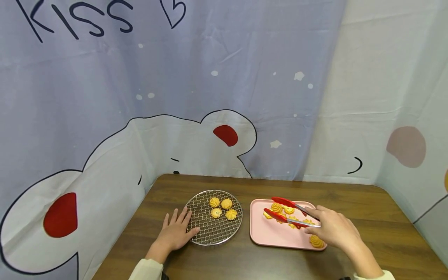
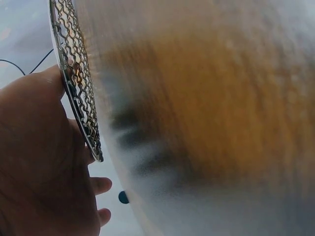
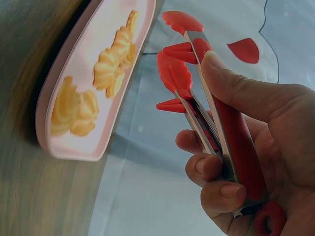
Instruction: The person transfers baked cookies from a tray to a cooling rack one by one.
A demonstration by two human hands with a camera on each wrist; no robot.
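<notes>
My right hand (image 1: 334, 227) grips red-tipped tongs (image 1: 292, 221) over the pink tray (image 1: 269, 235). In the right wrist view the thumb and curled fingers clasp the tongs' handle (image 3: 236, 142), and the tips stand apart with nothing between them. Several swirled cookies (image 3: 115, 64) lie on the tray, partly hidden by the tongs in the head view. One cookie (image 1: 316, 241) sits at its near right corner. My left hand (image 1: 175, 231), fingers spread and straight, rests at the left rim of the round wire rack (image 1: 204, 229). Several cookies (image 1: 226, 203) lie on the rack's far right part.
Both the rack and the tray stand on a brown wooden table (image 1: 245, 258), with a narrow strip of tabletop between them. Behind the table hangs a printed cloth (image 1: 196, 85) with cartoon shapes, which continues along the left and right sides.
</notes>
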